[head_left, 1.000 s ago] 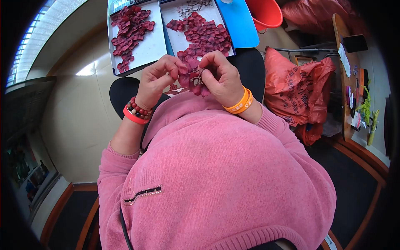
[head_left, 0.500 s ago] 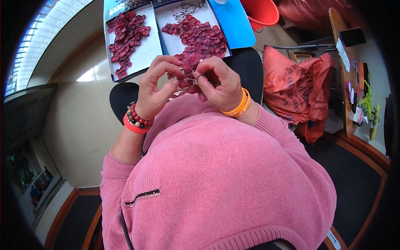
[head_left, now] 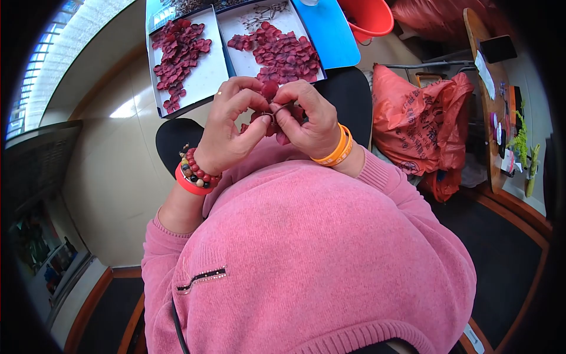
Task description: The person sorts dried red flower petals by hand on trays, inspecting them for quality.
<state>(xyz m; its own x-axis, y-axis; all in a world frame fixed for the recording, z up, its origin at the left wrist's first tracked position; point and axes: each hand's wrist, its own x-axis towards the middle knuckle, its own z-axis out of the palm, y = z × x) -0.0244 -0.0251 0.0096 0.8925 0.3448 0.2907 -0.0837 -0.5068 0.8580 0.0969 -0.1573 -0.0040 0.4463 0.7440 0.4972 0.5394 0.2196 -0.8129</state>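
A dark red flower sprig (head_left: pixel 270 89) with petals on a thin stem is held in front of my pink sweater. My left hand (head_left: pixel 233 121) pinches at the petals with thumb and fingers. The stem is gripped by my right hand (head_left: pixel 309 118), between thumb and bent forefinger. Fingers hide much of the sprig, and some petals hang below them. Just beyond my hands, a right-hand white tray (head_left: pixel 236 59) holds a pile of dark red petals (head_left: pixel 286 59) and several bare stems (head_left: pixel 268 13). A left-hand white tray (head_left: pixel 206 74) carries another petal pile (head_left: pixel 180 56).
Both trays rest on a blue surface (head_left: pixel 336 44). A red bucket (head_left: pixel 371 17) stands to its right. Red plastic bags (head_left: pixel 418 118) sit on the right, beside a wooden table (head_left: pixel 479 41) with a phone-like black object (head_left: pixel 499 50) and green stalks.
My left hand has shifted right and closed in at the sprig, nearer my right hand. Less of the sprig shows between my fingers. My right hand has barely moved.
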